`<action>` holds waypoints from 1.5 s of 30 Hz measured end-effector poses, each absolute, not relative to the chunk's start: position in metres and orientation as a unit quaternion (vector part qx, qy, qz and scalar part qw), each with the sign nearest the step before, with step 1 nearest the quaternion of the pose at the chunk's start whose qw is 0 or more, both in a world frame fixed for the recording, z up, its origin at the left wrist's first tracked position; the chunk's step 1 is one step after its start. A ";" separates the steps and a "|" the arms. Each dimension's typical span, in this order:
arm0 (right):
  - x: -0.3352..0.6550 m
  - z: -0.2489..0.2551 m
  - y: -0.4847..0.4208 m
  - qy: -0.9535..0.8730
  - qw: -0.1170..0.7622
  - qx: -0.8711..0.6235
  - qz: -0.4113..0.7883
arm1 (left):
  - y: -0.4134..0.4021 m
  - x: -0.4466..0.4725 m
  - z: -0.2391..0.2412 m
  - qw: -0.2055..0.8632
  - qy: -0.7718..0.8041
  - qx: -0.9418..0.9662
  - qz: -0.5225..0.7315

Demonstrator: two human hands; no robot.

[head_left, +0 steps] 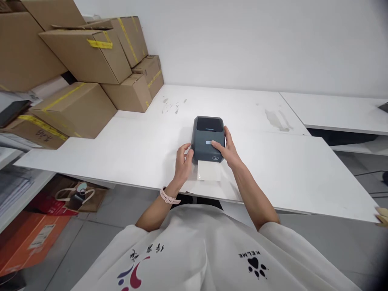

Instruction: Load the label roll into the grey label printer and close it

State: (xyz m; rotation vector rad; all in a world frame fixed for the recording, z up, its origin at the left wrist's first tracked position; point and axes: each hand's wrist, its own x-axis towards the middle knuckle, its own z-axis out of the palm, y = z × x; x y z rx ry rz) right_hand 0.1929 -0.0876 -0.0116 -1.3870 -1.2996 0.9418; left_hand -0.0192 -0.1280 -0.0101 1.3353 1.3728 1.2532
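Note:
A dark grey label printer (pixel 205 141) rests on the white table in front of me, with a white label strip (pixel 209 171) coming out of its near side. My right hand (pixel 227 151) grips the printer's right side, its thumb lying on top at the small light-coloured bar (pixel 208 142). At the lower left side of the printer is my left hand (pixel 183 163), fingers bent and apart, with the fingertips at the printer's edge. It holds nothing that I can see, and whether it presses on the casing I cannot tell.
Cardboard boxes (pixel 87 56) with yellow tape are stacked at the left end of the white table (pixel 145 149). A dark flat object (pixel 13 113) lies on a box at far left. An orange box (pixel 36 240) is on the floor below. Another white table (pixel 342 113) adjoins at right.

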 end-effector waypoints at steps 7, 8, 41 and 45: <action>0.191 -0.034 -0.133 -0.464 0.545 -0.566 0.409 | -0.117 -0.016 -0.021 0.489 0.523 0.553 0.425; 0.191 -0.035 -0.132 -0.460 0.559 -0.554 0.410 | -0.116 -0.016 -0.019 0.489 0.521 0.554 0.428; 0.173 0.039 0.031 -0.815 -0.004 -0.554 0.169 | 0.010 -0.005 0.014 0.270 0.645 0.708 0.098; 0.184 0.052 0.043 -0.827 -0.009 -0.509 0.237 | 0.010 -0.006 0.013 0.278 0.646 0.704 0.099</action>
